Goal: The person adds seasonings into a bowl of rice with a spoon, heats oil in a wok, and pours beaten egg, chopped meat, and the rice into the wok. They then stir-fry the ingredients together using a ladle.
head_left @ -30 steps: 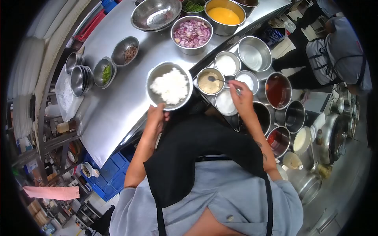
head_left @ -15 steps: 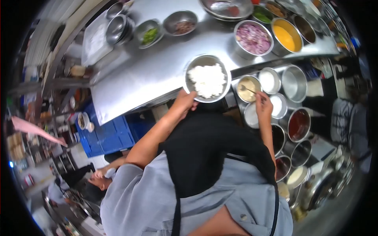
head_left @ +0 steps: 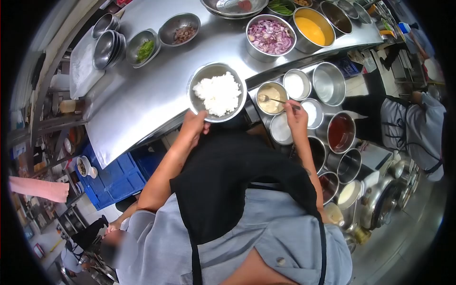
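A steel bowl point(head_left: 201, 76) of white rice point(head_left: 218, 95) is at the front edge of the counter. My left hand point(head_left: 194, 126) grips its near rim, thumb on the top side and fingers curled beneath. My right hand point(head_left: 297, 118) pinches the handle of a spoon point(head_left: 281, 101). The spoon's tip rests in a pale beige seasoning point(head_left: 271, 91) inside a round metal canister. Close to that hand stand canisters of white powder point(head_left: 295, 85) and another white substance point(head_left: 311, 113).
Chopped red onion point(head_left: 271, 37) and a yellow liquid point(head_left: 314, 31) fill pots on the steel counter point(head_left: 128, 99). Bowls of chopped greens point(head_left: 145, 50) and brown meat-like pieces point(head_left: 184, 34) sit farther left. A red sauce point(head_left: 341, 133) is at right. A co-worker point(head_left: 403, 121) stands beyond.
The view has shifted, so the counter and pots appear farther left. My left hand still holds the rice bowl. The spoon's tip now shows a clump of beige seasoning.
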The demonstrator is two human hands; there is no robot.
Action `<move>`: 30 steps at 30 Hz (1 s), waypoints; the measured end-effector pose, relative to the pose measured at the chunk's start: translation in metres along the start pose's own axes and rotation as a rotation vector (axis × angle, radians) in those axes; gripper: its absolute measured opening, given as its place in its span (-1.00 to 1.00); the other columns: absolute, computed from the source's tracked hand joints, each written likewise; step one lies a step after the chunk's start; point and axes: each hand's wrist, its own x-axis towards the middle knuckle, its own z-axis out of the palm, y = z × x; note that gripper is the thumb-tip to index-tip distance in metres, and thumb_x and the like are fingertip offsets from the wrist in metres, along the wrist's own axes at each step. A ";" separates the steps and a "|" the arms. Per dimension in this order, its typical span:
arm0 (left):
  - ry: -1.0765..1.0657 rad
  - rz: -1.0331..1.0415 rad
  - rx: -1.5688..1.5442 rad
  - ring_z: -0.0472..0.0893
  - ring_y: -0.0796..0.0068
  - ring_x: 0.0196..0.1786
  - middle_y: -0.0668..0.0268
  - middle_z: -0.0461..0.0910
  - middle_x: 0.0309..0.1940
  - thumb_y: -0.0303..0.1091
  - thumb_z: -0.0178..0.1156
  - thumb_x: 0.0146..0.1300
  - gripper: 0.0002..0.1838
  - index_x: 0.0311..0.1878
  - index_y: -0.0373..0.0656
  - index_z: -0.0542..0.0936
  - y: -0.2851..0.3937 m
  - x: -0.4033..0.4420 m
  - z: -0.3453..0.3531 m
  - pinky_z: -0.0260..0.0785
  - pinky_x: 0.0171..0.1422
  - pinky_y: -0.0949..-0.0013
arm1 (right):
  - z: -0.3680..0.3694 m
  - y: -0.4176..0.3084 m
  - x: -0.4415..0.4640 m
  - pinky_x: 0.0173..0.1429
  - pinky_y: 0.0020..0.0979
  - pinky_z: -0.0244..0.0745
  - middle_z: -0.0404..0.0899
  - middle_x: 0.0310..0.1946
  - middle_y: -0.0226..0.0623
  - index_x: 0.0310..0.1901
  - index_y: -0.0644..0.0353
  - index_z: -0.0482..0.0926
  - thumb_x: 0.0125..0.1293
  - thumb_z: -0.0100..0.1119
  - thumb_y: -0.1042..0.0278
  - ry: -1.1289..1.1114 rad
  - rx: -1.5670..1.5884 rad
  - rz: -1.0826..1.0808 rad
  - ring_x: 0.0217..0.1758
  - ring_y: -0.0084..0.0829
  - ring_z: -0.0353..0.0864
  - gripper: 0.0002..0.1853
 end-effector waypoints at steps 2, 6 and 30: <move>0.004 -0.010 0.009 0.33 0.62 -0.67 0.36 0.38 -0.64 -0.47 -0.04 0.20 -0.86 -0.25 -0.32 0.45 0.000 0.001 0.002 0.15 -0.67 0.51 | 0.001 0.003 0.001 -0.19 -0.64 0.43 0.69 -0.30 -0.29 -0.08 0.35 0.55 0.37 0.14 0.40 0.001 -0.001 0.007 -0.26 -0.64 0.59 -0.80; 0.015 0.001 0.017 0.33 0.61 -0.66 0.35 0.39 -0.62 -0.48 -0.05 0.20 -0.86 -0.22 -0.33 0.43 0.005 -0.005 0.007 0.15 -0.67 0.51 | -0.002 0.007 0.003 -0.19 -0.64 0.42 0.68 -0.30 -0.30 -0.08 0.34 0.56 0.37 0.14 0.41 0.030 0.035 0.040 -0.23 -0.65 0.58 -0.81; -0.020 -0.055 0.064 0.35 0.57 -0.57 0.28 0.41 -0.37 -0.46 0.03 0.23 -0.75 -0.04 -0.25 0.33 0.000 -0.010 0.008 0.20 -0.58 0.47 | -0.002 0.032 0.000 -0.22 -0.55 0.50 0.70 -0.37 -0.27 -0.15 0.30 0.62 0.32 0.18 0.36 0.009 -0.022 -0.090 -0.32 -0.55 0.66 -0.81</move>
